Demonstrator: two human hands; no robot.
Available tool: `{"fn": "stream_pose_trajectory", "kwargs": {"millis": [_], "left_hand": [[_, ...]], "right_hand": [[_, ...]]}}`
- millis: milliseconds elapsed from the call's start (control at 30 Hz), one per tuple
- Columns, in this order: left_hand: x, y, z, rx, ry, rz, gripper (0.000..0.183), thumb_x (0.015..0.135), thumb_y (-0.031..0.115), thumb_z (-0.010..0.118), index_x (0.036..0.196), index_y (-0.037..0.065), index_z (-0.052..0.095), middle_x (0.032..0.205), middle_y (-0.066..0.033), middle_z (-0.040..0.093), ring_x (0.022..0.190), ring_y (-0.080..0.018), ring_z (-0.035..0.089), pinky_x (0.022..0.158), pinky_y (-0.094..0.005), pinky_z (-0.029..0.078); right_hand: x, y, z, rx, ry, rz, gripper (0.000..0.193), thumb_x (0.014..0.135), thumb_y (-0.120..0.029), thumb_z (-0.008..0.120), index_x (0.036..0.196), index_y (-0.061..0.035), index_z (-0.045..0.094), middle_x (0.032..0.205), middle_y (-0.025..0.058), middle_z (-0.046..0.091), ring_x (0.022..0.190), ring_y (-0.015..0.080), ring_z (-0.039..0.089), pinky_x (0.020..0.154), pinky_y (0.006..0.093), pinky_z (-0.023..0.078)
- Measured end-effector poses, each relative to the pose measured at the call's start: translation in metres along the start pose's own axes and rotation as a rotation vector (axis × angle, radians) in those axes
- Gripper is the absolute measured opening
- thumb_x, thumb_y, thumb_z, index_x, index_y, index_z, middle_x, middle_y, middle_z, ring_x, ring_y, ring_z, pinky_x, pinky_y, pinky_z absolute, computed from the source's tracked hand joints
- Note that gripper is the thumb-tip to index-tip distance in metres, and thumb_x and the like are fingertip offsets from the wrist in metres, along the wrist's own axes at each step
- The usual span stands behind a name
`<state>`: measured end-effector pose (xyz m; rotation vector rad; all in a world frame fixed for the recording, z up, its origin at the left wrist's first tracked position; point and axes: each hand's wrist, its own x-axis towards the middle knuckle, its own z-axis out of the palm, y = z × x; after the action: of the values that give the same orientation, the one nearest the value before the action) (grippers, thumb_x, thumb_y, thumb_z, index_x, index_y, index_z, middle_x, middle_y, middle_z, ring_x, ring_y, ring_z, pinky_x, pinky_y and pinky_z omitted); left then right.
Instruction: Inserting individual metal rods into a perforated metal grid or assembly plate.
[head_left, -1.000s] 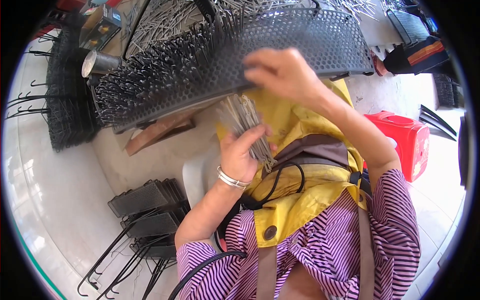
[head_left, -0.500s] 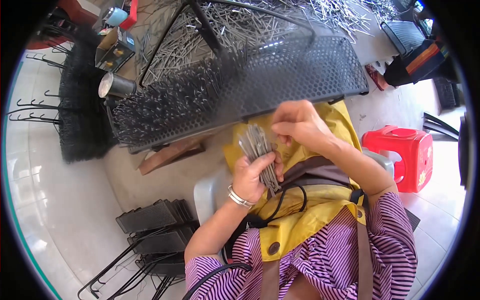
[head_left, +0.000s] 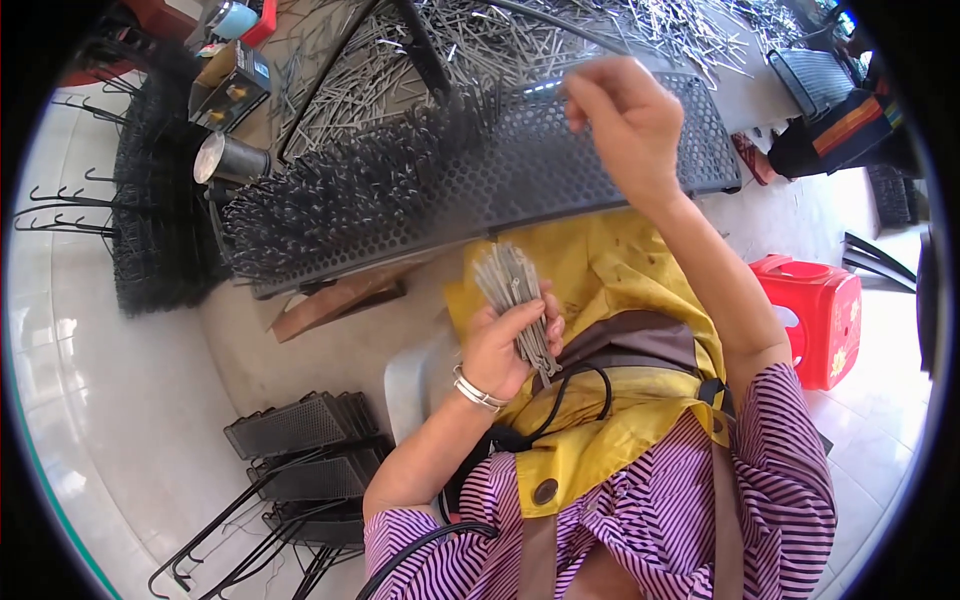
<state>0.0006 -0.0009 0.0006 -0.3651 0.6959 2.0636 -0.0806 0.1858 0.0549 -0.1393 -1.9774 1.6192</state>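
Metal pins (head_left: 515, 300) sit bunched in your left hand (head_left: 505, 350), fingers curled tight around them above your yellow apron (head_left: 610, 290), while your right hand (head_left: 625, 120) hovers far over the perforated black panel (head_left: 560, 170), fingertips pinched together, their contents too blurred to tell.

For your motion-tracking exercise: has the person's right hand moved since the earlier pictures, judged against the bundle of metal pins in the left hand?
Yes. The right hand has risen from beside the bundle of metal pins up over the perforated black panel.
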Motion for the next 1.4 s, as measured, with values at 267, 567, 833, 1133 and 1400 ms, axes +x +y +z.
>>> {"fn": "stream_pose_trajectory", "kwargs": {"millis": [267,567,833,1133,1400], "left_hand": [[0.0,-0.002,-0.002,0.014,0.032,0.039,0.024,0.076,0.002,0.05,0.1,0.0,0.049,0.083,-0.0057,0.052,0.073,-0.0184,0.05,0.054,-0.031,0.043],[0.002,-0.003,0.0,0.041,0.053,0.066,0.024,0.074,0.001,0.053,0.098,0.001,0.051,0.079,-0.0051,0.054,0.071,-0.0169,0.051,0.054,-0.029,0.044],[0.002,-0.004,-0.003,0.075,0.098,0.052,0.021,0.073,-0.001,0.054,0.094,0.001,0.051,0.077,-0.0067,0.054,0.07,-0.0172,0.052,0.054,-0.0288,0.045],[0.005,-0.004,-0.007,0.067,0.045,0.078,0.019,0.073,-0.001,0.055,0.091,0.001,0.052,0.076,-0.0061,0.054,0.069,-0.0173,0.054,0.053,-0.0286,0.046],[0.004,-0.003,-0.005,0.056,0.058,0.061,0.019,0.073,-0.001,0.055,0.092,0.002,0.052,0.076,-0.0054,0.054,0.07,-0.017,0.054,0.054,-0.0285,0.047]], "right_hand": [[0.014,0.023,0.026,-0.224,-0.008,-0.334,0.004,0.076,-0.001,0.055,0.079,-0.0011,0.055,0.062,0.0025,0.056,0.053,0.0049,0.051,0.048,0.0175,0.041],[0.033,0.025,0.041,-0.475,-0.43,-0.515,0.004,0.069,-0.003,0.055,0.072,-0.0004,0.054,0.063,0.0161,0.054,0.06,0.0329,0.053,0.053,0.0351,0.043],[0.026,0.028,0.046,-0.719,-0.518,-0.436,0.012,0.068,-0.004,0.054,0.08,-0.0018,0.055,0.06,0.017,0.054,0.059,0.0338,0.054,0.054,0.0362,0.044],[0.023,0.025,0.05,-0.565,-0.492,-0.27,0.016,0.068,-0.008,0.054,0.082,0.0004,0.055,0.062,0.0167,0.056,0.061,0.0318,0.056,0.058,0.0351,0.045],[0.027,0.022,0.053,-0.59,-0.494,-0.275,0.012,0.068,-0.008,0.052,0.077,0.0008,0.054,0.065,0.0178,0.056,0.065,0.0324,0.056,0.059,0.0361,0.044]]}}
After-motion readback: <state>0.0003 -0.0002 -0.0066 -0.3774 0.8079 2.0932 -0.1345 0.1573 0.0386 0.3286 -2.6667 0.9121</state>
